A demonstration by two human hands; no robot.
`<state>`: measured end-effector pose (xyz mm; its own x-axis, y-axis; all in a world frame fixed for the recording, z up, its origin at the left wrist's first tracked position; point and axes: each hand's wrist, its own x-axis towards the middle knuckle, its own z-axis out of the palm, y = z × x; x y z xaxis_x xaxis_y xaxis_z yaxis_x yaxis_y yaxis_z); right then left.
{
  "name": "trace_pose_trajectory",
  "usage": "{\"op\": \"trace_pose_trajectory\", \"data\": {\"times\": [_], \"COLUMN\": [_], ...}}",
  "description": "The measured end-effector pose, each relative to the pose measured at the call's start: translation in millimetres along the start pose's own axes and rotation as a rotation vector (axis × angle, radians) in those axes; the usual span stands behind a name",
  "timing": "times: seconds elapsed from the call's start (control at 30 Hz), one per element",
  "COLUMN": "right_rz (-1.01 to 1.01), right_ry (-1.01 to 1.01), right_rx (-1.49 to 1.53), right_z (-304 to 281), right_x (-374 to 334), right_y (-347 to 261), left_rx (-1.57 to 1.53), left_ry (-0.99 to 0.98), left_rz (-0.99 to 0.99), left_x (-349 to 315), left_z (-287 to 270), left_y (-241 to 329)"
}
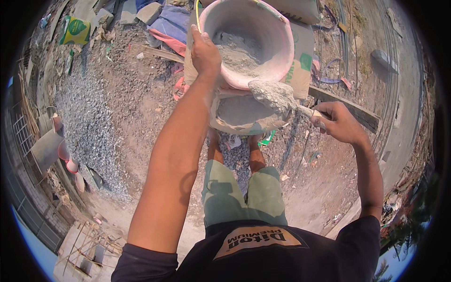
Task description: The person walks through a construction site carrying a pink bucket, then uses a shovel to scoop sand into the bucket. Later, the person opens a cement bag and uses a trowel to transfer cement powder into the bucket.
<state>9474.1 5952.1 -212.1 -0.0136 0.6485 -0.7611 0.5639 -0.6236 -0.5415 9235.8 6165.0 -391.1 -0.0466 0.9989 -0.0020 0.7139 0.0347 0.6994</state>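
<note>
My left hand [206,54] grips the left side of a pinkish-white bucket [287,49], by its yellow handle [198,18]. The bucket leans with its mouth toward me, and grey cement powder [239,54] lies inside. In my right hand [342,123] is a trowel [304,110], held by its handle. A heap of grey powder [272,95] covers the trowel's blade, just below the bucket's near rim. Under it, in front of my feet, sits a torn-open cement bag [221,123] with more powder showing in its opening.
Closed cement bags [303,40] lie behind and beside the bucket. A wooden plank [347,109] stretches off to the right. Grey gravel [89,127] is heaped at the left. Blue sheeting [176,23] and a yellow-green sack [75,30] lie at the far left.
</note>
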Motion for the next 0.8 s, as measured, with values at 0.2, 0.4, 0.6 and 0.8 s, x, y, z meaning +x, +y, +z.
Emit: {"op": "trace_pose_trajectory", "data": {"times": [0.2,0.4,0.6,0.8], "right_rz": [-0.224,-0.255,-0.317,-0.367], "right_ry": [0.298,0.746,0.826,0.461], "right_rx": [-0.093,-0.613,-0.520,-0.442], "right_z": [-8,56,23,36], "right_x": [68,185,104,6], "right_y": [-21,-22,-3,41], "left_rx": [-0.016,-0.002,-0.021,0.007], "left_ry": [-0.052,-0.029,0.024,0.038], "left_rz": [-0.061,-0.053,0.035,0.055], "left_x": [-3,0,-1,0], "left_z": [3,0,8,3], "left_y": [11,2,1,-3]}}
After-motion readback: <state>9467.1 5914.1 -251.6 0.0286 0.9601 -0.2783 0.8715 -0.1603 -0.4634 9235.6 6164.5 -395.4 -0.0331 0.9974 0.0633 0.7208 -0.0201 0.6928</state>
